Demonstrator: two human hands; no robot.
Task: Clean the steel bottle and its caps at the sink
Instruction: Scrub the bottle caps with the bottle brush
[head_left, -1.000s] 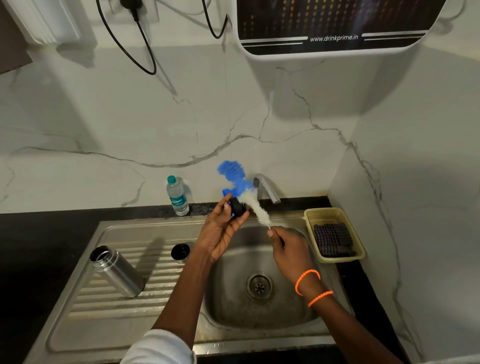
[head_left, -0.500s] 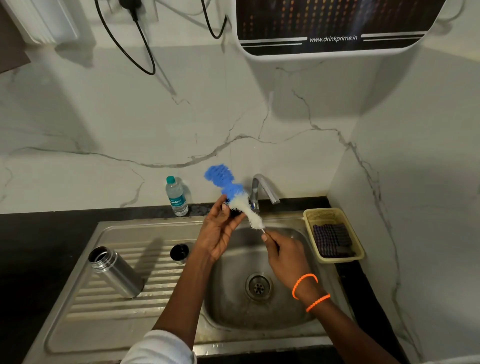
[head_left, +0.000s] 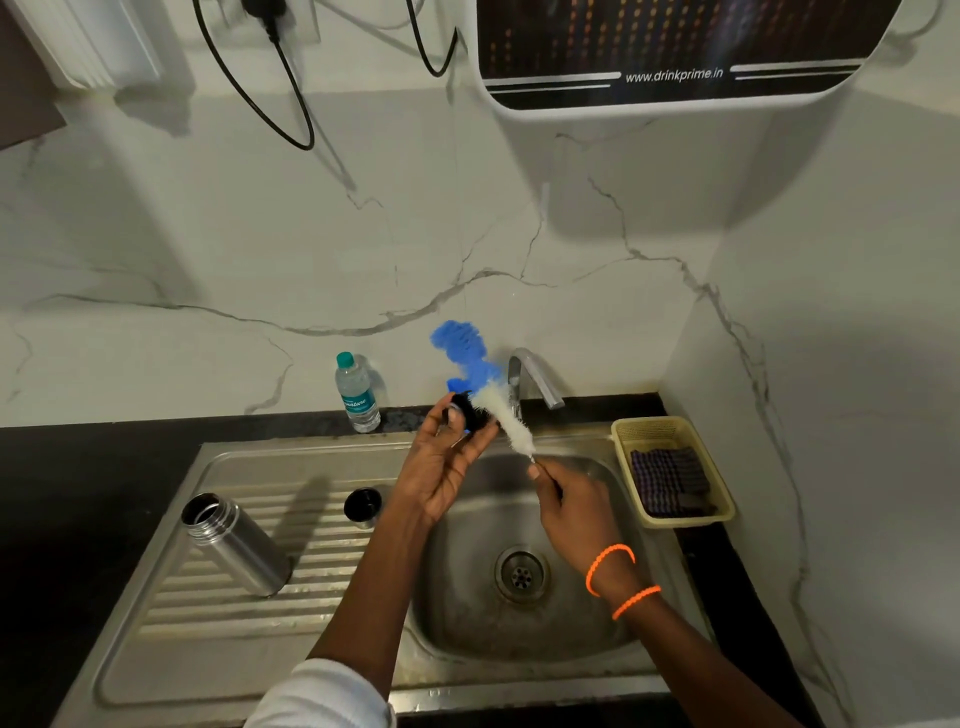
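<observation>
Head view, downward over sink (head_left: 291, 613)

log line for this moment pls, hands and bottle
left hand holds black cap | right hand holds brush against cap | steel bottle open on drainboard | second cap beside it

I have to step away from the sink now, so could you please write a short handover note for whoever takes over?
Left hand holds the small black cap above the basin.
Right hand grips the handle of the bottle brush, whose white bristles lie against that cap.
Steel bottle stands open on the drainboard, the second cap beside it.
Done: bottle uncapped, first cap under the brush.
Left: second cap, bottle, rinsing; no water shows at the tap.
</observation>
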